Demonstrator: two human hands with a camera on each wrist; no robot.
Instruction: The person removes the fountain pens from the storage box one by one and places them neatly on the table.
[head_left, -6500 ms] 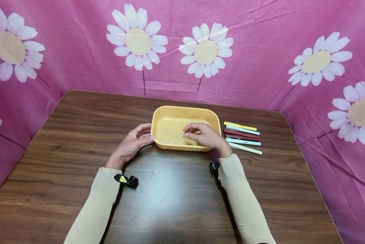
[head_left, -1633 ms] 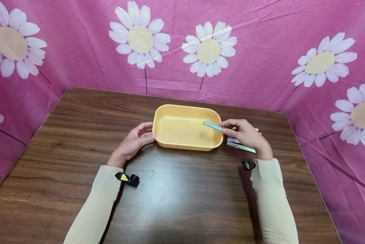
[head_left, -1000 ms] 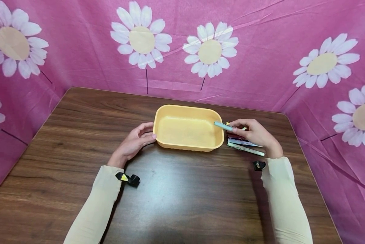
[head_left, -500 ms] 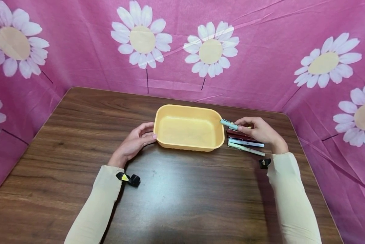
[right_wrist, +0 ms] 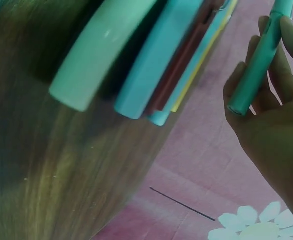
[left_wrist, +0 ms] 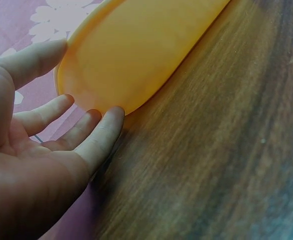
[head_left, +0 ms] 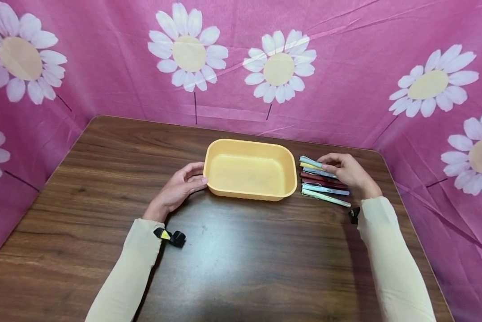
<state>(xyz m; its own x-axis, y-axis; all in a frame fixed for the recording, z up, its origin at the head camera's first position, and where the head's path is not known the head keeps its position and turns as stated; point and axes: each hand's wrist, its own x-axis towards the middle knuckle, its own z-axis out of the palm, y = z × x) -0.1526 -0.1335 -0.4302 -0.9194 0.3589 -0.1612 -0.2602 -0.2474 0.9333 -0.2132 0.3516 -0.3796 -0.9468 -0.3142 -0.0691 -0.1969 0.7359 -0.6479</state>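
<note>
In the head view, my left hand (head_left: pixel 176 188) rests its fingertips against the left end of a yellow plastic box (head_left: pixel 249 195). The left wrist view shows the thumb near the rim and the fingers spread along the end wall of the box. My right hand (head_left: pixel 347 172) pinches a light teal pen (right_wrist: pixel 259 67) between thumb and fingers, at the far end of a row of pens. Below it lie a yellow pen (head_left: pixel 306 165), a light blue pen (head_left: pixel 319 171), dark red pens (head_left: pixel 321 180), another light blue pen (head_left: pixel 329 190) and a pale green pen (head_left: pixel 325 197).
A brown wood-grain table (head_left: pixel 241 259) carries the box and pens. Behind and beside it hangs a pink cloth (head_left: pixel 337 89) printed with white daisies. The pens lie just right of the box, roughly parallel.
My right hand was inside the box at first. Later it held the teal pen over the box's right end, then carried it right and back to the row. My left hand stays at the box.
</note>
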